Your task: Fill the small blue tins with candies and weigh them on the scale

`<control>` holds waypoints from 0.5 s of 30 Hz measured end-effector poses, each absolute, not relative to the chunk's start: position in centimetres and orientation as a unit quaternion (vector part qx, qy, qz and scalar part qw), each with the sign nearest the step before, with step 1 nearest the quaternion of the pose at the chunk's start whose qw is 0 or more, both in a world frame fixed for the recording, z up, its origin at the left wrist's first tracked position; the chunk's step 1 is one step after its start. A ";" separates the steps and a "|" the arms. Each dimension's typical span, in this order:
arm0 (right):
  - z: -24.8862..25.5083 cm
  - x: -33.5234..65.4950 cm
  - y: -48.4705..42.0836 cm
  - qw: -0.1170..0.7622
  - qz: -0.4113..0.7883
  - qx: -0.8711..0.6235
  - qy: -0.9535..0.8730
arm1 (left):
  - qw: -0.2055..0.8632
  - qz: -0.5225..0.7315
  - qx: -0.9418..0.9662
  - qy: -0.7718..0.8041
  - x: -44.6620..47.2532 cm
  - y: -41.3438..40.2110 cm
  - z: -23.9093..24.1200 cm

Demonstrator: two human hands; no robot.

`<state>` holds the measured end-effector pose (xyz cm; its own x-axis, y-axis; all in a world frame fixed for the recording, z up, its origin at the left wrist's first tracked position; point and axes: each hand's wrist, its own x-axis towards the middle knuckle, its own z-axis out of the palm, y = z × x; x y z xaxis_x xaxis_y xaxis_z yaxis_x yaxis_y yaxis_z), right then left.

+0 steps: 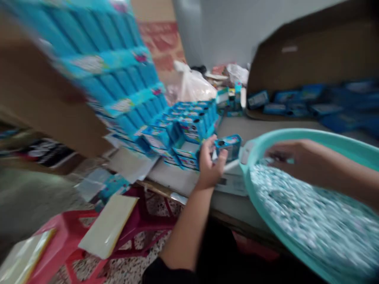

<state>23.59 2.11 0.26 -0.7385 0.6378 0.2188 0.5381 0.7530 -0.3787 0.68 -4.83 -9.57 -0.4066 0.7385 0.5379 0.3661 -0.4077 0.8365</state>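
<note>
My left hand [211,163] is closed around a small blue carton [228,146], with fingers and thumb on its sides. It is beside the rim of a large turquoise basin [257,209]. Small pale blue-green pieces [314,217] fill much of the basin; their kind is too blurred to tell. Over these pieces, inside the basin, my right hand [287,154] has its fingers curled together, blurred by motion. What it grips is not clear. Left of my left hand, rows of blue cartons [192,124] stand stacked on the table, one with an open-looking top.
A tall stack of blue display trays [118,79] leans at the left. A cardboard box [296,59] with loose blue cartons [310,94] lies at the back right. Behind is a white plastic bag [195,86]. Red stools [68,228] carrying pale flat packs [109,225] stand at the lower left.
</note>
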 end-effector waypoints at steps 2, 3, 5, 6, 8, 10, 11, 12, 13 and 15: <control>1.0 24.6 2.4 0.158 0.150 -0.369 -0.904 | 0.099 0.678 0.532 0.498 0.5 -4.3 -9.9; 1.4 25.0 2.7 0.162 0.152 -0.386 -0.895 | 0.089 0.685 0.539 0.482 0.3 -4.0 -10.0; 2.0 25.4 3.2 0.169 0.155 -0.403 -0.886 | 0.084 0.699 0.551 0.449 0.1 -3.5 -10.2; 2.2 25.5 3.4 0.170 0.157 -0.406 -0.884 | 0.088 0.703 0.554 0.437 0.0 -3.4 -10.1; 2.3 25.7 3.5 0.168 0.161 -0.413 -0.881 | 0.096 0.707 0.561 0.420 0.0 -3.4 -10.0; 2.1 25.8 3.4 0.161 0.160 -0.415 -0.881 | 0.100 0.704 0.573 0.408 0.0 -3.6 -9.8; 2.1 25.7 3.3 0.156 0.159 -0.414 -0.883 | 0.098 0.702 0.579 0.403 0.0 -3.6 -9.7; 2.0 25.7 3.3 0.150 0.157 -0.411 -0.885 | 0.095 0.699 0.584 0.402 0.0 -3.7 -9.7; 2.0 25.6 3.3 0.143 0.157 -0.408 -0.888 | 0.093 0.695 0.587 0.404 -0.1 -3.8 -9.6; 1.9 25.4 3.4 0.132 0.155 -0.405 -0.891 | 0.096 0.695 0.578 0.417 -0.2 -3.9 -9.5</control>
